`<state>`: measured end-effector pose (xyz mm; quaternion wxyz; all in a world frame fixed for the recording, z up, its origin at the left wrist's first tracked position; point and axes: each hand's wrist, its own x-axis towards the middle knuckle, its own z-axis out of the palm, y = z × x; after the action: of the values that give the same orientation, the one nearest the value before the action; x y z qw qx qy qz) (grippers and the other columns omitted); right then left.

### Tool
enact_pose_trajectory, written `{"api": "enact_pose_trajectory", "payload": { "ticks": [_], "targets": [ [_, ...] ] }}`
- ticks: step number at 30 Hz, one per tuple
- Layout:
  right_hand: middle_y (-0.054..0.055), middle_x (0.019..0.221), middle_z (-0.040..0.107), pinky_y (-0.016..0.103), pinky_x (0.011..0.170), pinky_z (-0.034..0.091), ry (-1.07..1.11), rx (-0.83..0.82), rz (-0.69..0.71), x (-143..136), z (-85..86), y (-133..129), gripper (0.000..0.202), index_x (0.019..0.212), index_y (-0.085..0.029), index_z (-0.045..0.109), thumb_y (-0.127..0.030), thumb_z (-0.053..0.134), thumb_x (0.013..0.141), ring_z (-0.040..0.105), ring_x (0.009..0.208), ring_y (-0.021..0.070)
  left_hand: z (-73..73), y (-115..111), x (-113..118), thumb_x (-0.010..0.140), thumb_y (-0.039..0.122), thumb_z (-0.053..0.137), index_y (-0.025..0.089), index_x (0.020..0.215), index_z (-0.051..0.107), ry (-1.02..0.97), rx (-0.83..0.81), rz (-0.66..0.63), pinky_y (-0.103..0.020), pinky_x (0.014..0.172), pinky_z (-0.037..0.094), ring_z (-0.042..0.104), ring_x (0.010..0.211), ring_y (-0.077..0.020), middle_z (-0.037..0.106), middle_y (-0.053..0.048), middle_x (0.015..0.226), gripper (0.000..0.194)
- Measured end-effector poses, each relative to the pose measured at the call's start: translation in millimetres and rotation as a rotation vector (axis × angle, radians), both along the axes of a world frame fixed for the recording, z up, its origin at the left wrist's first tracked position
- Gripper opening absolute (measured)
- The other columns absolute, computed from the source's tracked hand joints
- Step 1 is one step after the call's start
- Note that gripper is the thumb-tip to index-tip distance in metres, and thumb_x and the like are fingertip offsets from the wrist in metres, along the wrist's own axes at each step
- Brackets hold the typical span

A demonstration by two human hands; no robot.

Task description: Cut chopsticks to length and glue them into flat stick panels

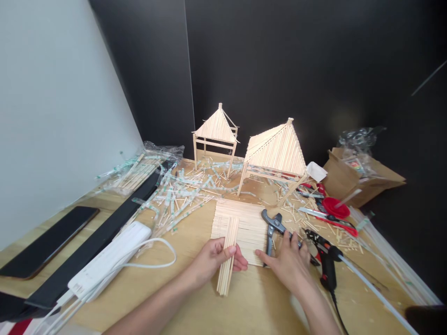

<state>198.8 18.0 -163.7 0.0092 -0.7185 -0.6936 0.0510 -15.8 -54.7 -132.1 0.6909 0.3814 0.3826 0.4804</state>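
My left hand [219, 260] is closed round a bundle of thin wooden sticks [228, 256], thumb on top. The bundle is above the lower left part of a flat mat of side-by-side sticks [249, 223], which lies on the table. My right hand [289, 263] has its thumb against one handle of a dark grey pipe cutter [275, 225] and its fingers over the other handle. The cutter's hooked jaw points up and left, over the mat's right edge. Right of that hand lies a black glue gun [326, 260] with a glue stick in its back.
Two stick-built huts, one small [217, 128] and one larger [275, 151], stand at the back. Loose sticks and wrappers [181, 193] litter the table. A power strip [110, 260] and phone [49, 242] lie left. A red dish [335, 207] and paper bag [366, 179] are right.
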Motion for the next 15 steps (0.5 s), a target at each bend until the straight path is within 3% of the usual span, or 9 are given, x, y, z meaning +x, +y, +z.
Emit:
{"api": "enact_pose_trajectory", "payload": {
  "ticks": [4,9,15],
  "targets": [
    [0.035,0.144,0.027,0.051,0.103,0.024,-0.059,-0.055,0.013,0.7,12.9,5.8,0.103,0.143,0.004,0.026,-0.063,0.053,0.071,0.032,0.13,0.0484,1.3,1.2,0.3,0.079,0.049,0.065,0.01,0.082,0.063,0.042,0.012,0.02,-0.032,0.07,0.052,0.068,0.072,-0.0188,0.072,-0.011,0.081,0.039],
    [0.031,0.129,0.049,0.046,0.098,0.031,-0.071,-0.077,0.042,5.3,27.6,14.7,0.09,0.141,0.004,0.031,-0.043,0.059,0.07,0.045,0.122,0.0413,6.8,2.1,-2.2,0.08,0.049,0.063,0.01,0.081,0.065,0.085,0.043,0.035,-0.025,0.062,0.048,0.065,0.064,-0.0147,0.071,-0.01,0.08,0.039],
    [0.028,0.109,0.059,0.048,0.087,0.038,-0.088,-0.004,0.025,7.4,38.5,18.1,0.054,0.122,-0.002,0.056,-0.029,0.053,0.075,0.055,0.104,0.0428,5.8,2.2,-3.9,0.081,0.05,0.061,0.01,0.082,0.065,0.092,0.058,0.021,-0.027,0.063,0.048,0.066,0.065,-0.0154,0.071,-0.011,0.084,0.04]
  ]
}}
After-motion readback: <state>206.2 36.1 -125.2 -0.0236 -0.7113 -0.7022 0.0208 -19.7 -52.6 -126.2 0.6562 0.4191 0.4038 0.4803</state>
